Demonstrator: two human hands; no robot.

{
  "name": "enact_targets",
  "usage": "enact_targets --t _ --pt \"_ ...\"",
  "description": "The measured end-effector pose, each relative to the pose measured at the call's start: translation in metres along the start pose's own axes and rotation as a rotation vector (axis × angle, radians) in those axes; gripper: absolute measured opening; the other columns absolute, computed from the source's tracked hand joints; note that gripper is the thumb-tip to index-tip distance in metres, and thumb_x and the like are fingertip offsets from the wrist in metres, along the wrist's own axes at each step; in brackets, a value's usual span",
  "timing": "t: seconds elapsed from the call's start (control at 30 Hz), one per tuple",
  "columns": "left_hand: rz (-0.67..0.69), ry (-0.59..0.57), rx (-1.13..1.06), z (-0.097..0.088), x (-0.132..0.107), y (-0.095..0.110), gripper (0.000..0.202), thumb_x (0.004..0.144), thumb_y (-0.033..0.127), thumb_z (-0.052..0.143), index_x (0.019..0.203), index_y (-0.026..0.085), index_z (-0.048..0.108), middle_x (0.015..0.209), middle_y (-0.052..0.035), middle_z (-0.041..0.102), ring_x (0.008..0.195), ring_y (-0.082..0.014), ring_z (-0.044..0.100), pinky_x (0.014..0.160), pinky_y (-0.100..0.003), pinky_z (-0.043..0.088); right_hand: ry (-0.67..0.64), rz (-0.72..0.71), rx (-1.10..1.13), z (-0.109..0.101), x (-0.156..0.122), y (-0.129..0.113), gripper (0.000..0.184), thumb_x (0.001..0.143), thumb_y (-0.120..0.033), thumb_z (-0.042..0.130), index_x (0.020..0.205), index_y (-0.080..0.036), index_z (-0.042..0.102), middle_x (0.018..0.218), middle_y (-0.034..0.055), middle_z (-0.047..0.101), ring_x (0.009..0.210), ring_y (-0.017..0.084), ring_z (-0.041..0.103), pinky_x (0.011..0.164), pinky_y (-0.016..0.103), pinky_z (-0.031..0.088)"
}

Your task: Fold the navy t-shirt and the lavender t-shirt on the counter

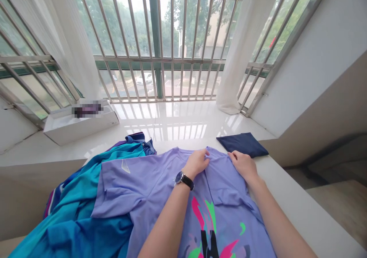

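A lavender T-shirt [169,181] with a pink, green and black print lies spread on the white ledge. Its right side is folded inward, with that sleeve lying over the chest. My left hand [197,161], below a wristwatch with a black strap [185,179], pinches the shirt near the collar. At the upper right edge of the fold, my right hand [241,163] grips the fabric between thumb and fingers. Just beyond that hand is a folded navy garment [243,143]. The left sleeve rests partly over a teal garment [114,164].
Several garments in teal, navy and purple pile up at the left and hang over the ledge [177,130]. A white box [82,126] with a blurred item stands at the back left. Barred windows [172,40] and white curtains [233,59] close off the back.
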State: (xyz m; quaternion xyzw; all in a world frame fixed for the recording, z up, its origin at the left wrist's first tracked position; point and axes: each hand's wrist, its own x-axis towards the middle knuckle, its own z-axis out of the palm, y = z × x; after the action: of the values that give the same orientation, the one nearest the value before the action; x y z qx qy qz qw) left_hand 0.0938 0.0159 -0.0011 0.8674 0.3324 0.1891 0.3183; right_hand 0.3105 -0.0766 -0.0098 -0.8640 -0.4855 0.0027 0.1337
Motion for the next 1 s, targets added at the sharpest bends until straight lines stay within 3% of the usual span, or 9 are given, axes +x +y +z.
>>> enact_targets --t 0.2,0.4,0.5,0.63,0.83,1.0 --pt "-0.021 -0.026 -0.031 -0.009 -0.001 -0.001 0.031 0.082 0.019 0.056 0.111 0.017 0.065 0.093 -0.0054 0.072 0.086 -0.0193 0.065 0.083 -0.029 0.051 0.052 0.037 -0.004 0.001 0.0 -0.005 0.035 0.093 -0.047 0.045 0.078 -0.024 0.066 0.074 0.0069 0.071 0.071 0.022 0.064 0.058 0.027 0.032" --pt "-0.032 -0.051 0.014 -0.009 -0.001 -0.002 0.031 0.082 0.019 0.057 0.111 0.017 0.065 0.101 -0.0078 0.072 0.092 -0.0201 0.065 0.084 -0.029 0.05 0.185 0.046 0.358 0.0 0.001 0.008 0.026 0.092 -0.039 0.045 0.086 -0.025 0.066 0.074 0.0019 0.073 0.071 0.019 0.066 0.062 0.026 0.039" --pt "-0.025 -0.063 0.037 -0.008 -0.001 -0.002 0.03 0.082 0.02 0.056 0.111 0.018 0.065 0.102 -0.0074 0.072 0.093 -0.0203 0.066 0.084 -0.029 0.05 0.243 0.022 0.426 -0.003 0.0 0.011 0.029 0.092 -0.042 0.044 0.084 -0.024 0.065 0.068 0.0016 0.071 0.067 0.019 0.065 0.065 0.027 0.041" --pt "-0.025 -0.066 0.048 -0.01 -0.001 -0.002 0.03 0.083 0.021 0.057 0.112 0.018 0.065 0.101 -0.0072 0.072 0.092 -0.0203 0.066 0.083 -0.029 0.051 0.134 -0.143 0.403 -0.003 -0.004 0.002 0.036 0.093 -0.047 0.043 0.074 -0.024 0.063 0.065 0.0014 0.068 0.064 0.018 0.064 0.065 0.027 0.042" --pt "-0.074 -0.05 0.135 -0.01 -0.004 0.001 0.03 0.085 0.02 0.055 0.113 0.017 0.063 0.104 -0.0085 0.071 0.098 -0.0205 0.065 0.085 -0.028 0.05 -0.01 -0.309 0.128 0.007 -0.009 -0.011 0.025 0.088 -0.046 0.054 0.083 -0.024 0.064 0.076 0.0009 0.067 0.069 0.017 0.062 0.059 0.026 0.038" --pt "-0.081 -0.001 0.347 -0.032 -0.013 0.039 0.03 0.088 0.023 0.052 0.116 0.018 0.06 0.112 -0.0103 0.067 0.102 -0.0233 0.065 0.084 -0.031 0.051 -0.018 -0.302 0.048 0.01 -0.009 -0.012 0.024 0.092 -0.045 0.05 0.086 -0.024 0.061 0.082 0.0005 0.065 0.071 0.016 0.061 0.059 0.025 0.036"
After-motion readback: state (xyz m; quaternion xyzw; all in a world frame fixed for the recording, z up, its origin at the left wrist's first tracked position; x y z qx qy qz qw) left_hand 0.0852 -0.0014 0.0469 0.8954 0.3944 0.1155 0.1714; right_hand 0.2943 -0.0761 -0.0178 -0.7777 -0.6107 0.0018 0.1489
